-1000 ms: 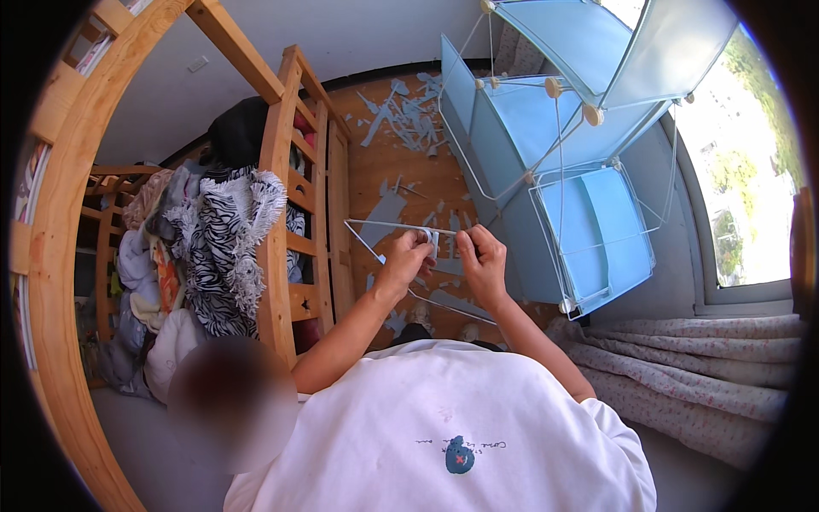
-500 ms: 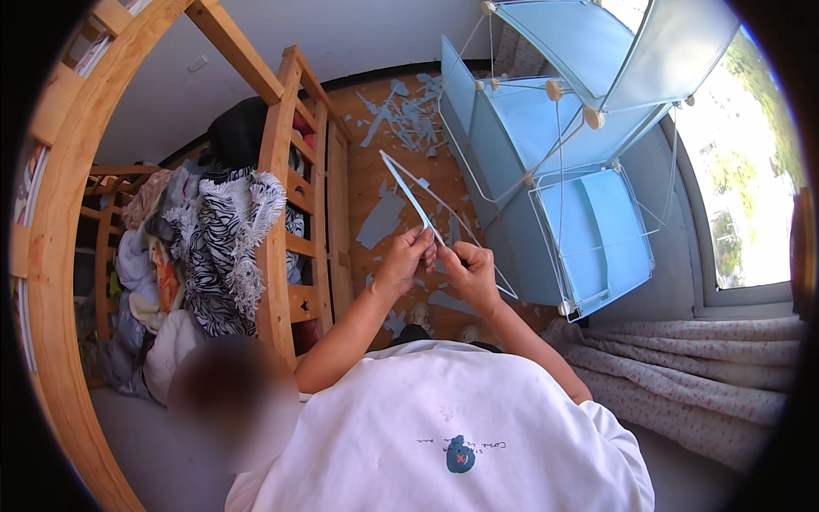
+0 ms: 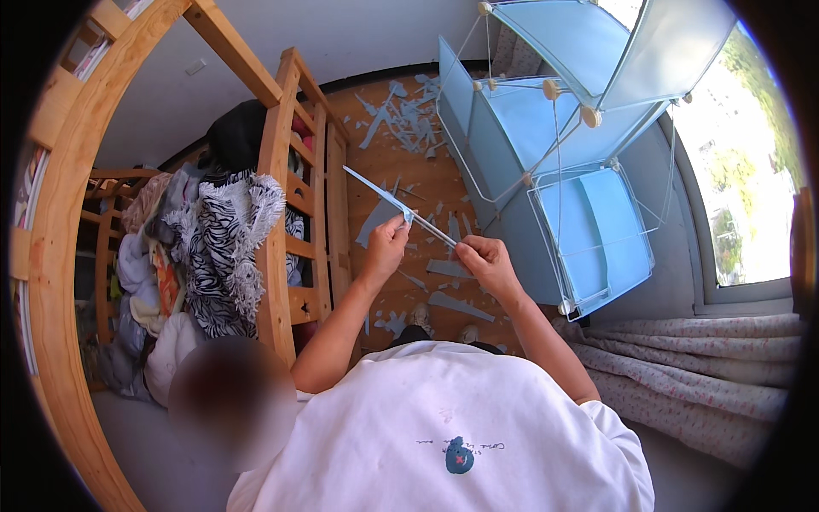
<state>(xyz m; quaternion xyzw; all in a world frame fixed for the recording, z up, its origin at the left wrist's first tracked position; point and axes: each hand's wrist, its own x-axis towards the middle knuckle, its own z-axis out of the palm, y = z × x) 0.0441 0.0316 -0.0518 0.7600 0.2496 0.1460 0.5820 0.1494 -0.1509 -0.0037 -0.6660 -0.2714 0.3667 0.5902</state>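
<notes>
My left hand (image 3: 388, 247) is closed, thumb and fingers pinching a thin wire panel frame (image 3: 433, 229) with a light-blue plastic strip (image 3: 368, 183) along its far part. At the near end of the wires, my right hand (image 3: 485, 264) grips the same frame with bent fingers. The frame slants from far left to near right, seen almost edge-on, in front of my body. Beneath it, torn light-blue plastic pieces (image 3: 461, 305) lie on the wooden floor.
To the right stands a light-blue panel storage rack (image 3: 572, 128) with wire edges and round connectors, beside a window (image 3: 751, 171) and a patterned curtain (image 3: 691, 367). A wooden bed frame (image 3: 275, 162) heaped with clothes (image 3: 226, 239) borders the left. More scraps (image 3: 401, 119) litter the far floor.
The wire frame has turned from an open slanted loop to nearly edge-on, its far end swinging left. My hands have moved apart, the left going left and the right going right.
</notes>
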